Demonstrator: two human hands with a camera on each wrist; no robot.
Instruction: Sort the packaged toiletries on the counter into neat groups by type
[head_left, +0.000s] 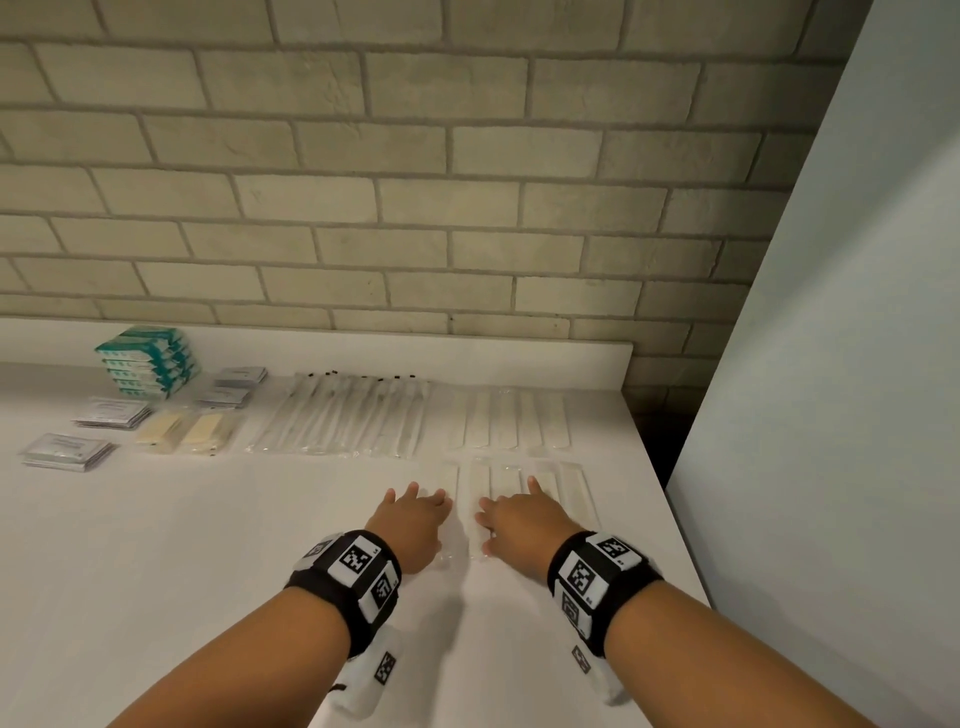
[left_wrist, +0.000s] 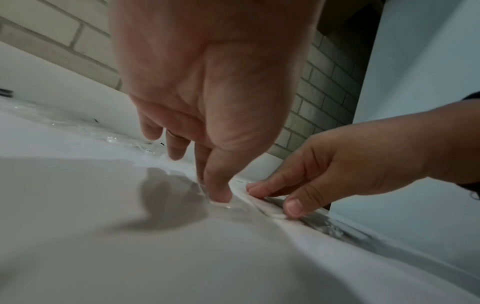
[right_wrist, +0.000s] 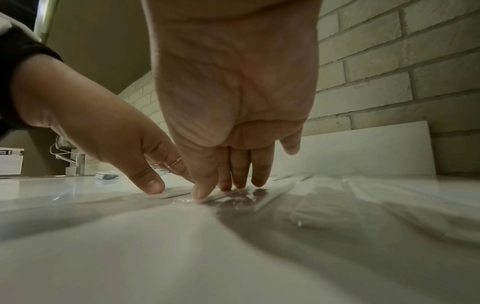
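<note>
Two rows of long white strips in clear wrap lie at the counter's right end: a back row (head_left: 511, 421) and a front row (head_left: 569, 486). Both hands rest flat on the front row, fingers straight. My left hand (head_left: 415, 506) presses the leftmost packets, its thumb tip (left_wrist: 219, 195) on the clear wrap. My right hand (head_left: 514, 512) presses packets beside it, fingertips (right_wrist: 240, 182) down on the film. One strip packet (head_left: 479, 499) shows between the two hands. Parts of the packets under the palms are hidden.
Along the back from the left stand a stack of teal boxes (head_left: 148, 361), piles of grey sachets (head_left: 111, 413), cream packets (head_left: 182, 431) and wrapped toothbrushes (head_left: 343, 415). A white panel (head_left: 831, 364) bounds the counter on the right. A tap (right_wrist: 78, 164) stands far left.
</note>
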